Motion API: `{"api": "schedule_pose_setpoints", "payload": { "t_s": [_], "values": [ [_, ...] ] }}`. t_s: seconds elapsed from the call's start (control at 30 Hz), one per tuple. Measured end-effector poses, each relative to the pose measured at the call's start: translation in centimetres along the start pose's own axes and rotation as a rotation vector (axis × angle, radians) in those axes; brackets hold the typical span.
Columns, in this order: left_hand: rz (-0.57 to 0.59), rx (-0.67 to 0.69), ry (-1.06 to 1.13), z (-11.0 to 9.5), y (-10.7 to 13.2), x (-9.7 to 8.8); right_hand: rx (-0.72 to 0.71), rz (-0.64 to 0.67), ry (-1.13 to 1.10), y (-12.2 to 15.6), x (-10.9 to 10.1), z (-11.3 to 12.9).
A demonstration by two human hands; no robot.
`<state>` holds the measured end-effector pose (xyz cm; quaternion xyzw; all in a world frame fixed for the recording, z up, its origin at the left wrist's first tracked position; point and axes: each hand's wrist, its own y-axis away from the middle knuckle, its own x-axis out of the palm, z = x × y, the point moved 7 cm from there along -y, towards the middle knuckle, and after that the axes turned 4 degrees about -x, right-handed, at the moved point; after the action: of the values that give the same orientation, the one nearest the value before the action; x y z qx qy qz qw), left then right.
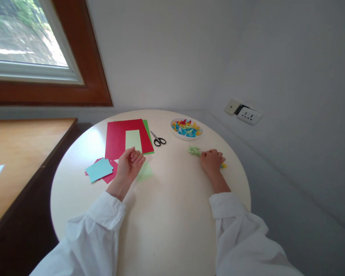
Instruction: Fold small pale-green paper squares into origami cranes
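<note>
My left hand (130,164) is raised palm-up over the round white table (161,214), fingers loosely curled and apart, with nothing in it. Just right of it lies a pale green paper square (145,171). My right hand (212,161) rests on the table's right side, fingers closed over small folded paper pieces; a light green folded piece (194,150) sticks out at its left and a yellow-blue bit (224,165) shows at its right.
A red sheet (117,140) with a pale green strip (133,139) on it overlies a green sheet. Black scissors (158,140) lie beside them. A white bowl (186,129) holds several coloured folded pieces. Light blue paper (99,169) tops small red squares. A wooden ledge (20,153) lies left.
</note>
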<state>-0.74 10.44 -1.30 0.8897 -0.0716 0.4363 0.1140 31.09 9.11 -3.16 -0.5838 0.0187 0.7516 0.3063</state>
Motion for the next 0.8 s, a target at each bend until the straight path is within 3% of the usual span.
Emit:
{"api": "schedule_pose_setpoints", "payload": {
  "t_s": [0.13, 0.37, 0.43, 0.5, 0.53, 0.57, 0.63, 0.73, 0.77, 0.8],
  "values": [
    [-0.018, -0.004, 0.036, -0.1, -0.2, -0.6, -0.006, -0.055, -0.002, 0.2, -0.7, 0.0],
    [-0.042, 0.074, -0.031, -1.7, -0.2, -0.9, -0.01, -0.265, -0.102, 0.4, -3.4, 0.1],
    [-0.068, 0.171, -0.193, -2.7, -0.1, -0.8, -0.084, -0.282, -0.158, 0.6, -3.4, 1.2],
    [-0.136, 0.309, -0.513, -3.9, 0.5, -0.6, -0.216, -0.264, -0.244, 1.4, -2.7, 3.3],
    [-0.181, 0.372, -0.738, -4.2, 0.9, -0.5, -0.355, -0.266, -0.376, 2.1, -2.5, 4.9],
    [-0.207, 0.39, -0.815, -4.3, 1.4, -0.5, -0.489, -0.245, -0.49, 3.1, -2.2, 6.6],
    [-0.231, 0.395, -0.934, -3.7, 2.5, -0.8, -0.677, -0.158, -0.601, 5.3, -1.3, 9.7],
    [-0.197, 0.386, -1.136, -1.7, 4.5, -1.3, -0.815, -0.003, -0.629, 8.0, -0.2, 12.9],
    [-0.163, 0.402, -1.22, -0.9, 5.2, -1.4, -0.835, 0.03, -0.629, 8.5, 0.0, 13.5],
    [-0.071, 0.454, -1.448, 0.2, 5.9, -0.9, -0.849, 0.053, -0.623, 8.9, 0.1, 13.8]
  ]
}}
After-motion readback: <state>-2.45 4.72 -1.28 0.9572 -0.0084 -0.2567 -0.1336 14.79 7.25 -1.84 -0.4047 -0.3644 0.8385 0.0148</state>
